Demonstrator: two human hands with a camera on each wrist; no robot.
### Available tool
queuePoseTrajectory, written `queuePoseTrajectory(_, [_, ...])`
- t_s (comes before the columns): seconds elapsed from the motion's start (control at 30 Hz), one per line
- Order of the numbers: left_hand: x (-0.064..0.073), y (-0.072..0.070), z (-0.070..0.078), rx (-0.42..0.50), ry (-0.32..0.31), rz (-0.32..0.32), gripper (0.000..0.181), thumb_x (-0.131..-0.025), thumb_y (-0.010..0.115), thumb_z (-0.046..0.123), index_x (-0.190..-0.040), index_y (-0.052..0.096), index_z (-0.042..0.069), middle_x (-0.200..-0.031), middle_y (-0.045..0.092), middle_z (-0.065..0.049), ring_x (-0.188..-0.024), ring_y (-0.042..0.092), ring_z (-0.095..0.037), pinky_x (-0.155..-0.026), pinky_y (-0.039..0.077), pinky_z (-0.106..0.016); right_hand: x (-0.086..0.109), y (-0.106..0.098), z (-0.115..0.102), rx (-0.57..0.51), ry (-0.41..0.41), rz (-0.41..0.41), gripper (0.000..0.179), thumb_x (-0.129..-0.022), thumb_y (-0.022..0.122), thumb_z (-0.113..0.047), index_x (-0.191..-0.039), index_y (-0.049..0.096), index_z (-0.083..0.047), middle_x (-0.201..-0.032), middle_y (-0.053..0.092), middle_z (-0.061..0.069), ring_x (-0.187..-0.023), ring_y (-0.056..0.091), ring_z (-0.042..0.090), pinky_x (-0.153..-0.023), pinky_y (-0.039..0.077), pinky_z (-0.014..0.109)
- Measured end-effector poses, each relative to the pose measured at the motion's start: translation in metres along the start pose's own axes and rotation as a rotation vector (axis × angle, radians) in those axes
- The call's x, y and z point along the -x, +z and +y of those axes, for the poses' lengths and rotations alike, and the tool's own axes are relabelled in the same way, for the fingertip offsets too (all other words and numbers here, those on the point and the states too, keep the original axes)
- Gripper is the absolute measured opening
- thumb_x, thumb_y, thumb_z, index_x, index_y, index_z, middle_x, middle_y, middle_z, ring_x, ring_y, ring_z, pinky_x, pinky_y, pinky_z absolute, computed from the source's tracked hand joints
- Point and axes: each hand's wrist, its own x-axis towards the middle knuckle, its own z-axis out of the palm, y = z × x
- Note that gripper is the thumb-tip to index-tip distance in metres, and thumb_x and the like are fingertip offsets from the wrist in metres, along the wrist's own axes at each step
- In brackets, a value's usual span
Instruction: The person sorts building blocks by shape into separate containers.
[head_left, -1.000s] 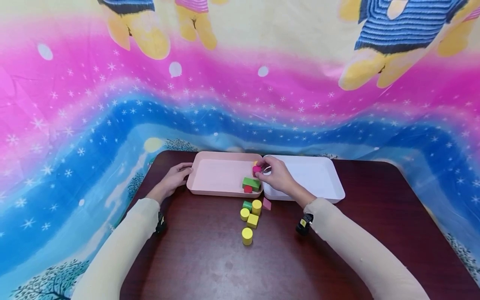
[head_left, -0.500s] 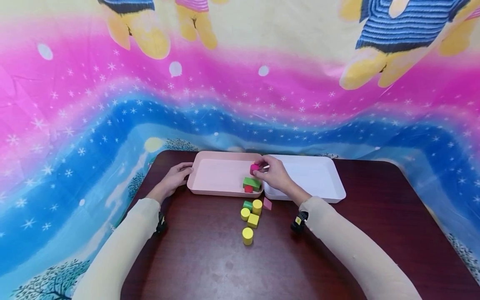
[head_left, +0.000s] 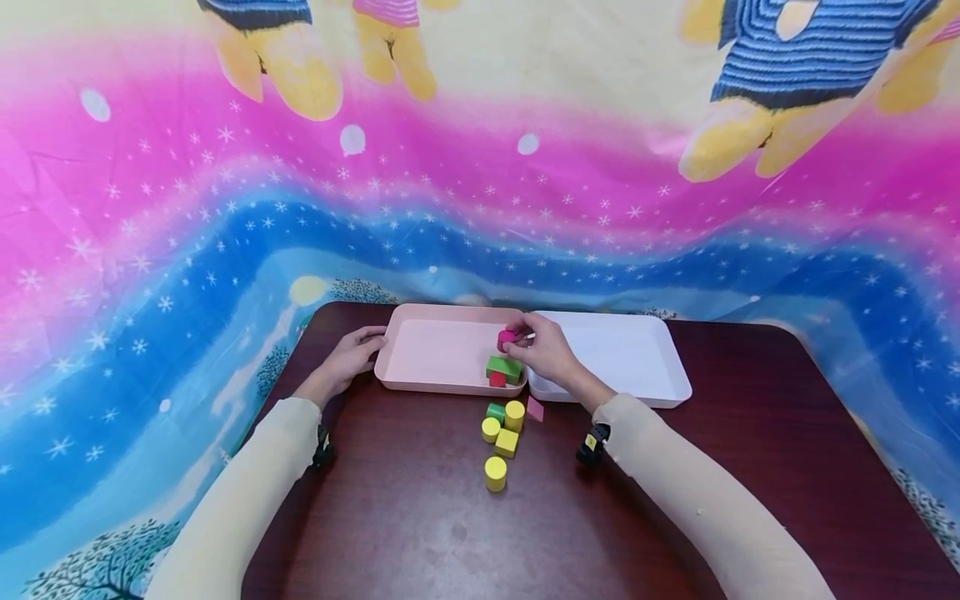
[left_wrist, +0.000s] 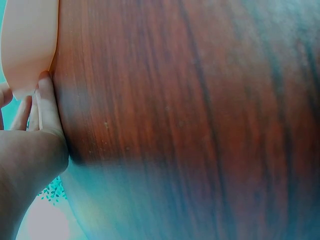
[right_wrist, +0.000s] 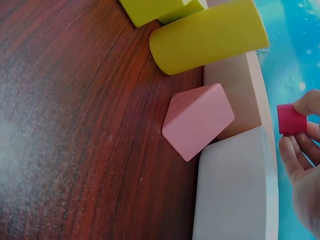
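Observation:
My right hand [head_left: 551, 346] pinches a magenta-red cylinder block [head_left: 506, 340] between thumb and fingers, over the right end of the pink tray [head_left: 397, 315]. In the right wrist view that block [right_wrist: 291, 119] shows at the fingertips, above the tray rims. Below it in the head view, a green block [head_left: 502, 367] and a small red block [head_left: 497, 379] lie in the tray's near right corner. My left hand [head_left: 351, 354] rests at the tray's left end. Its fingers [left_wrist: 47, 100] are fairly straight against the tray wall in the left wrist view.
A white tray [head_left: 660, 367] stands against the pink one on the right. On the dark wooden table [head_left: 390, 500], before the trays, are a pink block [head_left: 535, 408], a green block [head_left: 495, 412], a yellow cube [head_left: 506, 443] and several yellow cylinders [head_left: 495, 473]. A patterned cloth hangs behind.
My right hand has shifted slightly left with the magenta-red block. A yellow-orange patch seen behind that block a second ago is out of sight. My left hand has stayed in place.

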Motion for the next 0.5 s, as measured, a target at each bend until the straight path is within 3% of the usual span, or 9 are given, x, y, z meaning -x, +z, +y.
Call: queuePoseTrajectory(0.5, [0.0009,0.0009,0.0013,0.009,-0.006,0.004,0.052,-0.115,0.049,0.026,-0.163,0.039,0.007,-0.158,0.046,-0.02,-0.141,0.051,-0.037,-0.115,0.046,-0.054,0.0012,-0.0001,0.0087,0.022,0.017,0.013,0.03,-0.094,0.081,-0.011,-0.12,0.068,-0.003,-0.112,0.068,0.009,-0.103,0.068,0.025,-0.096,0.06,0.043])
